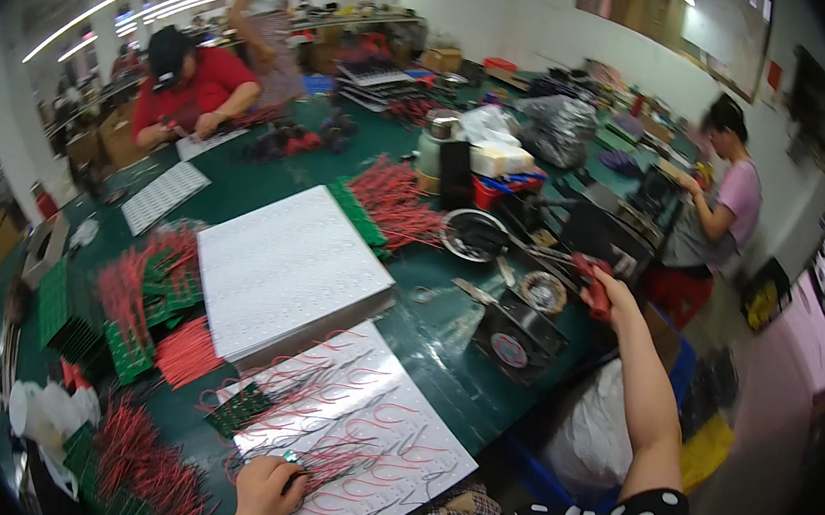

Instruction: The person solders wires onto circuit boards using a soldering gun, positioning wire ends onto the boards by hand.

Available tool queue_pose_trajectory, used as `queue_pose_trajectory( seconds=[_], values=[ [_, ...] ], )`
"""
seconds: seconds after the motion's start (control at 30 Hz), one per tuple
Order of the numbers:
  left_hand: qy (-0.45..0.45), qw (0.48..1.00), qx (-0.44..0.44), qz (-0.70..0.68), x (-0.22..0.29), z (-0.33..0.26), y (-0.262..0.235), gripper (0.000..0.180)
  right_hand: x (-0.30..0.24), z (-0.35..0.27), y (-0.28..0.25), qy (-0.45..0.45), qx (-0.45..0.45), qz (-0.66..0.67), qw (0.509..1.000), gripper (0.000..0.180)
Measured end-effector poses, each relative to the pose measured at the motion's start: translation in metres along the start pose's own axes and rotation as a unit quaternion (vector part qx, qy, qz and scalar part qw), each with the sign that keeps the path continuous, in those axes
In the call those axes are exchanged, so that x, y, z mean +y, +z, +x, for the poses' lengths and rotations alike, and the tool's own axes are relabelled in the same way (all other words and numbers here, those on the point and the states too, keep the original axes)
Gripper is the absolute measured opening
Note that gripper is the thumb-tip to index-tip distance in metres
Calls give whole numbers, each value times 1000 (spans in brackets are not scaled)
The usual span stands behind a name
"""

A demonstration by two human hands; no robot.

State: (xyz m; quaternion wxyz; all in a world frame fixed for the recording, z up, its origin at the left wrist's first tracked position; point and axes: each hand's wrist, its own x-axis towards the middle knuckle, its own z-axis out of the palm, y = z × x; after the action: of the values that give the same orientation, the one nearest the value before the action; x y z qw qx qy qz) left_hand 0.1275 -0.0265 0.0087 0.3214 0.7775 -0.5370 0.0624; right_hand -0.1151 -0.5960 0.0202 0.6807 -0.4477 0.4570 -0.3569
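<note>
At the lower left, my left hand (265, 495) is curled over a white perforated panel (437, 451). Its fingertips are closed on a small green circuit board (291, 457), mostly hidden by the hand. Red and black wires (350, 467) lie across this panel, and a dark green board (239, 410) rests at its upper left edge. My right arm reaches out to the right. There my right hand (613, 297) is wrapped round the red handle of a soldering iron (597, 289), above a black box (522, 337) and a round dish (543, 291).
A thick stack of white panels (290, 275) stands beyond my left hand. Green boards with red wires (152, 301) lie left of it, more wires (393, 200) behind. A blue bin (541, 472) with a white bag stands below my right arm. Co-workers (188, 93) are at the table.
</note>
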Motion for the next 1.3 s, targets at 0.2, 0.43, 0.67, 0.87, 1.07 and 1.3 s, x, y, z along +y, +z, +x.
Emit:
queue_pose_trajectory(
  seconds=[0.2, 0.43, 0.67, 0.87, 1.07, 1.3],
  values=[
    [35, 999, -5, -7, 3, 5, 6, 12, -13, -17, -23, -148, 193, -626, 741, 51],
    [45, 998, -30, -21, 4, 5, 10, 12, -64, -65, 91, -421, -4, -677, 603, 26],
    [-11, 1000, -6, -22, 16, 12, -4, 16, -54, -9, 191, -506, -225, -736, 389, 34],
    [12, 998, 22, -49, 18, 16, -2, 11, -50, 3, 198, -393, -239, -819, 343, 21],
    [-4, 999, 25, -41, 9, 5, 4, 11, -69, -3, 212, -407, -173, -788, 427, 17],
    [92, 988, 100, 74, 7, 27, -40, 27, -156, -140, 219, -459, -223, -548, 663, 24]
  ],
)
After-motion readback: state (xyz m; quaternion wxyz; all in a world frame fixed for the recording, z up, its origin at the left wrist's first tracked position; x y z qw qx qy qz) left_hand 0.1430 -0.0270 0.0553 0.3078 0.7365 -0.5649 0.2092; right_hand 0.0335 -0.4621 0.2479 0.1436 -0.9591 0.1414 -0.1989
